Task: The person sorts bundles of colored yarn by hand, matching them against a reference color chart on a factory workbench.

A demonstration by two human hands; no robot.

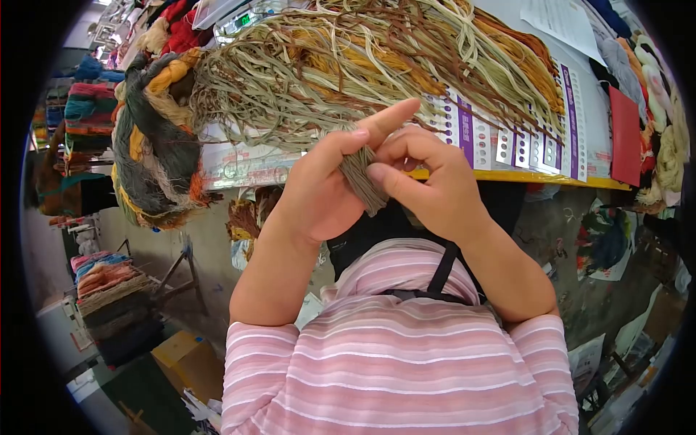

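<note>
A bundle of grey-green yarn (360, 181) hangs through my left hand (322, 181), its cut end pointing down toward my body. My left thumb presses on the bundle, and the index finger stretches out to the upper right. At the bundle's right side is my right hand (431, 174), its fingers curled and the thumb tip at the strands. Whether it pinches a strand is too small to make out. Beyond both hands, a wide heap of loose yarn strands (290, 80) in olive, cream, mustard and brown lies across the table.
Purple-and-white punched cards (573, 123) lie under the yarn on the table (239, 170). Dark grey and orange skeins (159, 123) hang at the left edge. A red card (625, 138) is at the right, and a scale with a green display (243, 20) stands behind.
</note>
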